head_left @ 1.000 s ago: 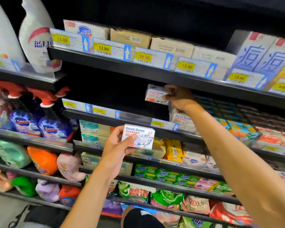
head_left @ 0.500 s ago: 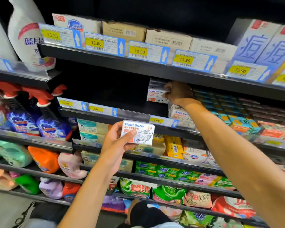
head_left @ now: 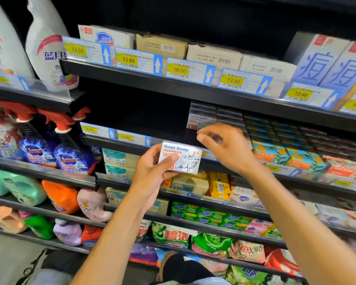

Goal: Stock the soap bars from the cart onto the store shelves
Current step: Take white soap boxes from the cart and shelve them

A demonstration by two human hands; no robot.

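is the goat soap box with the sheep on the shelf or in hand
In hand: the left hand grips the Goat Soap box in front of the shelf edge, off the shelf.

Dim shelf recesses, bright fronts — edge blur, wide-angle bowing.

Left hand [head_left: 152,171] grips a soap box [head_left: 181,159]; right hand [head_left: 224,149] hovers loosely curled, empty.

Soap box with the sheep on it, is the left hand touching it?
Touching. The head view shows the left hand gripping the soap box, with the thumb lying across its front face and the fingers wrapped behind its left end.
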